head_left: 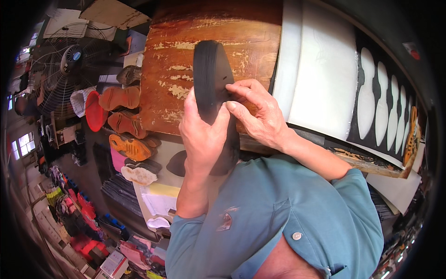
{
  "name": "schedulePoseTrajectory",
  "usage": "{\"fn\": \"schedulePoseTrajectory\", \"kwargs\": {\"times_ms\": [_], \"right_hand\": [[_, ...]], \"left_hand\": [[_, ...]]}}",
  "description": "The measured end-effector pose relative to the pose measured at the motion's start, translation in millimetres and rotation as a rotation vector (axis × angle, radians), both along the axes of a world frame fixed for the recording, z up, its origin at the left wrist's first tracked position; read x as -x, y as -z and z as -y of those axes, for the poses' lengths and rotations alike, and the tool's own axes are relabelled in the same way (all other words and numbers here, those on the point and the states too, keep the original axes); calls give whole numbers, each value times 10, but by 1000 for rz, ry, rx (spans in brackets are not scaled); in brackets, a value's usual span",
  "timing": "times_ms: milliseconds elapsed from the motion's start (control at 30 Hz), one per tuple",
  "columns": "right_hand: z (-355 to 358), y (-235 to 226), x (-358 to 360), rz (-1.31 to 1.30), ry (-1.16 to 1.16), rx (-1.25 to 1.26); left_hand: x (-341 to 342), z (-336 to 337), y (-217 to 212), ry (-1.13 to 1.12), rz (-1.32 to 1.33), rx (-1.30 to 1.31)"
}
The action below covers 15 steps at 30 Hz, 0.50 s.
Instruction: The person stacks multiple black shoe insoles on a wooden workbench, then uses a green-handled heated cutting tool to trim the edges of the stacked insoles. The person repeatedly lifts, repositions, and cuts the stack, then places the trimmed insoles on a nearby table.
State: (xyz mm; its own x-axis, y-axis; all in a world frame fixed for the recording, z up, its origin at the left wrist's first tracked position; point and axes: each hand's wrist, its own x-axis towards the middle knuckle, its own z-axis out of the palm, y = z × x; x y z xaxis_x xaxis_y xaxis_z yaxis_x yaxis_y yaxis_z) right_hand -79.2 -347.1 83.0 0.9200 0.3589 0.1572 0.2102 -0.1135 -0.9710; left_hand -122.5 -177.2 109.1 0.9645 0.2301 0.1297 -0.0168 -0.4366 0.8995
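A thick stack of thin black sole-shaped sheets stands upright on edge in front of me, its layered side turned to the left. My left hand is closed around the lower part of the stack, the thumb against the right-hand piece. With fingers curled, my right hand touches the flat face and edge of that same piece; its fingertips seem to pinch there. A small dark mark shows on the face above the fingertips. Black material hangs below the hands, partly hidden by the left wrist.
Behind the stack lies a worn brown board. To the right are a white sheet and a black panel with white sole-shaped cutouts. Brown and orange soles line the left, near a red oval piece and a large fan.
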Motion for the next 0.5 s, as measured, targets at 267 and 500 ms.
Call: {"fn": "schedulePoseTrajectory", "kwargs": {"times_ms": [267,500], "right_hand": [[210,21,52,-462,71,-341],[227,-133,235,-501,-96,-393]], "left_hand": [[-111,-56,-189,105,-225,900],[-123,220,-141,38,-39,872]]}}
